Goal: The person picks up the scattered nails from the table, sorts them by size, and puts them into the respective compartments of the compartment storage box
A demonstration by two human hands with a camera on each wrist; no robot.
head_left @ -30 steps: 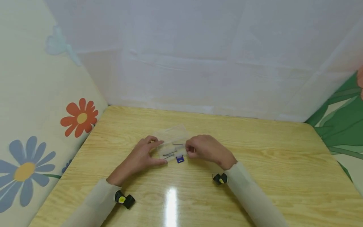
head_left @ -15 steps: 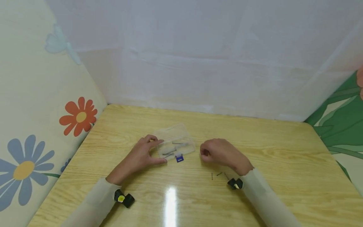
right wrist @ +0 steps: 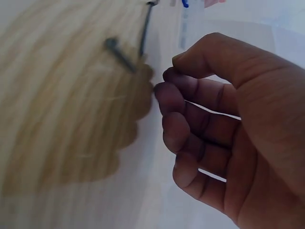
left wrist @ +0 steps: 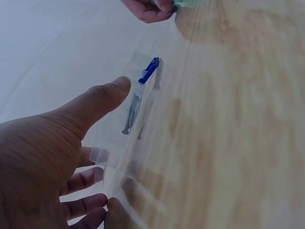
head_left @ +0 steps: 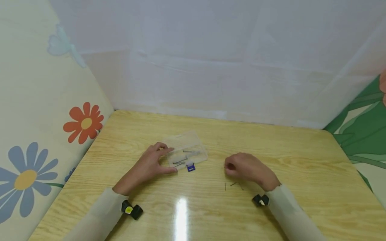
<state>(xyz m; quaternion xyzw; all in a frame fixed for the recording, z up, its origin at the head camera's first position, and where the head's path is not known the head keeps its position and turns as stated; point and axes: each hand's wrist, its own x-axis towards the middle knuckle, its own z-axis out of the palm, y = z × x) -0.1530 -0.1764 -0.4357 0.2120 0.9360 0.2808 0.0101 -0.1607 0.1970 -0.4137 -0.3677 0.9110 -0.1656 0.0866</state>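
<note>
1. White fabric makes up the backdrop (head_left: 193, 60), with creases running across it.
2. The wood-grain table (head_left: 301, 160) reaches back to its foot, a streak of light glaring near the front edge.
3. At the left stands a cream panel (head_left: 36, 100) printed with red and blue flowers; at the right, a leafy green panel (head_left: 362, 130).
4. Two pale sleeves (head_left: 93, 214) come in from the near side.
5. The left hand (head_left: 147, 164) grasps the left end of the box, thumb along the near side and fingers around the far side.
6. The right hand (head_left: 245, 167) is clenched, fingers curled in and thumb tip against the index finger, with nothing visible in its grip; it is just beyond the loose nails.
7. The clear plastic box (head_left: 202, 157) lies on the table between the hands, nearer the left, its lid folded back.
8. Small black wrist cameras (head_left: 132, 210) sit at the cuffs.
9. A blue clip (head_left: 190, 167) is on the box's near side.
10. Box nails (head_left: 180, 161) lie inside, and three loose nails (head_left: 233, 184) on the table, apart from one another.
</note>
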